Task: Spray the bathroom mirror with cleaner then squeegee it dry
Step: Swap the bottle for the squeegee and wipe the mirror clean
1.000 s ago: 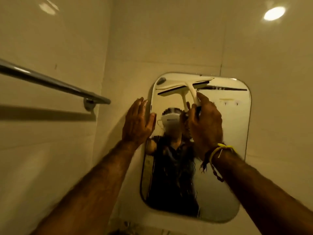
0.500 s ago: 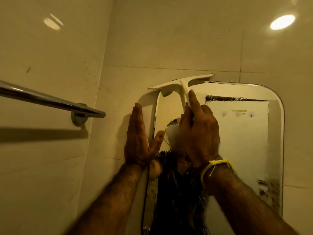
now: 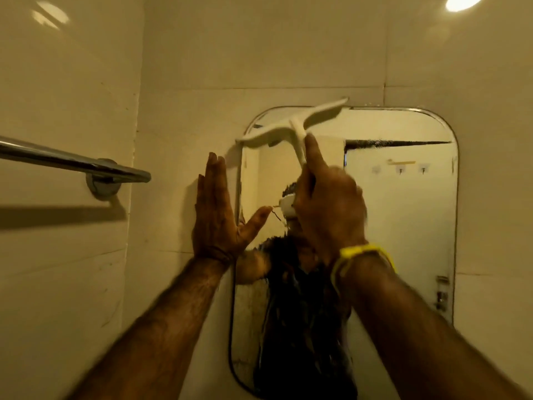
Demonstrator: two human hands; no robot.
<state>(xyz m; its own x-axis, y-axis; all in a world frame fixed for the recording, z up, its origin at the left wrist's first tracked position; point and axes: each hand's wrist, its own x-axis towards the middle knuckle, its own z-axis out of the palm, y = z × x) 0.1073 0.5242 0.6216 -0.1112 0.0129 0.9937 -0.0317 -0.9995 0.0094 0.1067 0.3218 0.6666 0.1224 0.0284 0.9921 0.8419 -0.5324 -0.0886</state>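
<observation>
A rounded rectangular mirror (image 3: pixel 401 226) hangs on the tiled wall ahead, wet streaks running down its lower middle. My right hand (image 3: pixel 328 206) grips the handle of a white squeegee (image 3: pixel 291 127), index finger stretched along the handle. The blade lies tilted across the mirror's top left corner, its right end higher and over the top edge. My left hand (image 3: pixel 215 212) is flat against the wall tile at the mirror's left edge, fingers straight up, thumb reaching onto the glass. No spray bottle is visible.
A chrome towel bar (image 3: pixel 72 163) juts from the left wall, ending close to my left hand. Beige tiles surround the mirror. A ceiling light (image 3: pixel 464 2) glows at the top right. The mirror reflects a person, a door and wall hooks.
The squeegee has risen from inside the glass to the mirror's top edge and tilted, right end up. My left hand has flattened against the wall. The view has shifted closer to the mirror.
</observation>
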